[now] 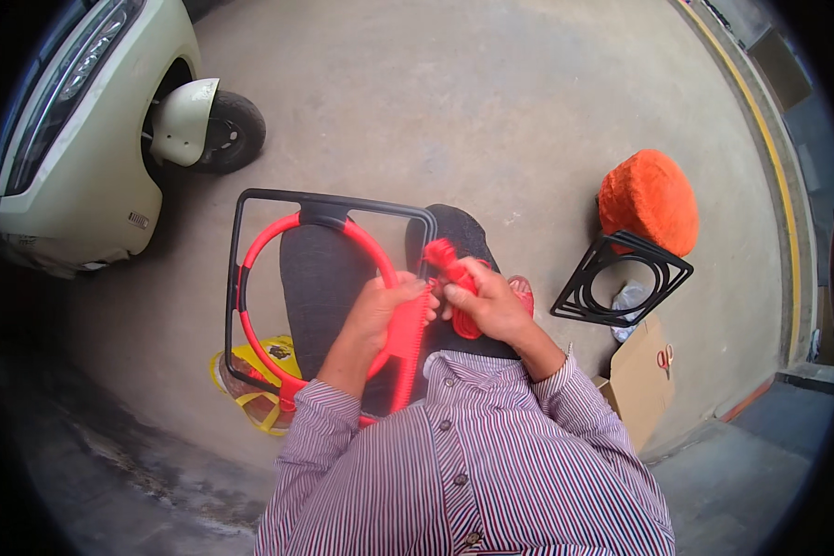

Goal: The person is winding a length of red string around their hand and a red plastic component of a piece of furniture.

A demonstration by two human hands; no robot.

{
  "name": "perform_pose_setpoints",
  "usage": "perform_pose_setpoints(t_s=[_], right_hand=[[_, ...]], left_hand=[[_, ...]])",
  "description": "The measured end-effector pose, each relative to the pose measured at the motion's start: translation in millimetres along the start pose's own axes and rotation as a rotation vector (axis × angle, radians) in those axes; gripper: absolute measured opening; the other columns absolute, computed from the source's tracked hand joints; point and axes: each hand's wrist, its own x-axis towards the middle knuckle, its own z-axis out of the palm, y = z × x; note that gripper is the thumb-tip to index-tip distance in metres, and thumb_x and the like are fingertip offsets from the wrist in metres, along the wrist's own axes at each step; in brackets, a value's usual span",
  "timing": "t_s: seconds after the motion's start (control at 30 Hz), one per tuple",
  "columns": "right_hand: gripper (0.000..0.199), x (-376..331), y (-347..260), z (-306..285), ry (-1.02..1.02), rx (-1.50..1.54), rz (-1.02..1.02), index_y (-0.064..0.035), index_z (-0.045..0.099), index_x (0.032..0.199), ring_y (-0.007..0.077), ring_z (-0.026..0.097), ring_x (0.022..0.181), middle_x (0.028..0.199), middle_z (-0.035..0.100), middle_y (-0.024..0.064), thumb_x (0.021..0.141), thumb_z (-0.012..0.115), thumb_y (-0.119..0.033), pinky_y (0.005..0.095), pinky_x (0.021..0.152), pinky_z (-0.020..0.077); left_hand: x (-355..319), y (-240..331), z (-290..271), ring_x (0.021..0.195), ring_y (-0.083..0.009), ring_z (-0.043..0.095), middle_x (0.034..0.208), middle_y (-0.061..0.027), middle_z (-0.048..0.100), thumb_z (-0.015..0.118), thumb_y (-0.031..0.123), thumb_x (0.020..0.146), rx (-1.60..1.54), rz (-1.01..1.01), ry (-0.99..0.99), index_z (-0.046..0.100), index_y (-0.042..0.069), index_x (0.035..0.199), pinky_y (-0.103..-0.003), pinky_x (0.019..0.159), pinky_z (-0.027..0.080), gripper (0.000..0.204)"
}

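Observation:
A black square frame [334, 197] with a round ring [267, 239] inside rests across my lap. Red cord covers most of the ring, while black stretches show at its top and left. My left hand [375, 310] is closed on the frame's right side, where red wrapping [406, 324] with a ridged edge covers the bar. Just to the right, my right hand [496, 308] is closed around a bundle of red cord [443, 254], slightly blurred. More red cord hangs below that hand. The fingertips of both hands come close together, and what passes between them is hard to make out.
On the right stand an orange fuzzy stool [653, 199], several stacked black frames [579, 292] and a cardboard piece [647, 380] with red-handled scissors [665, 360]. A yellow-trimmed bag [273, 357] sits by my left leg. A pale car [88, 167] with a turned-out wheel [232, 134] occupies the upper left.

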Motion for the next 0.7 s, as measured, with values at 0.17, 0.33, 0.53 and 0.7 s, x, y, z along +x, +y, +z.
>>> perform_pose_setpoints(t_s=[0.17,0.33,0.53,0.7], right_hand=[[0.008,-20,-31,-9,0.07,0.112,0.071,-0.0051,0.054,0.096,0.0032,0.049,0.056,0.07,0.053,-0.0031,0.09,0.058,-0.007,0.0217,0.05,0.0397],[0.011,-40,-33,-26,-0.137,0.087,0.038,-0.0043,0.054,0.097,0.0041,0.049,0.055,0.071,0.054,-0.0028,0.087,0.057,-0.007,0.0219,0.05,0.0403],[0.03,-30,-45,-74,0.491,0.267,-0.081,-0.0004,0.057,0.117,0.0109,0.061,0.077,0.091,0.064,0.0059,0.09,0.058,-0.013,0.0239,0.068,0.0494],[0.03,-27,-33,-33,-0.211,-0.532,-0.254,-0.0012,0.064,0.11,0.0263,0.063,0.083,0.092,0.064,0.0142,0.082,0.066,-0.014,0.0346,0.075,0.049]], left_hand=[[1,2,6,0.06,-0.0207,0.066,0.075,-0.0138,0.067,0.065,0.014,0.087,-0.048,0.031,0.04,0.059,0.002,0.093,-0.029,0.055,0.057,0.015],[4,8,6,0.06,-0.021,0.065,0.074,-0.0139,0.065,0.065,0.015,0.087,-0.023,0.016,0.033,0.059,0.001,0.091,-0.03,0.055,0.055,0.016],[5,9,1,0.059,-0.0209,0.066,0.072,-0.0143,0.065,0.065,0.013,0.086,-0.052,0.021,0.023,0.057,0.003,0.088,-0.03,0.053,0.057,0.013],[-1,13,3,0.059,-0.0212,0.066,0.072,-0.0144,0.065,0.065,0.012,0.086,-0.049,0.024,0.008,0.055,0.003,0.087,-0.031,0.053,0.057,0.013]])
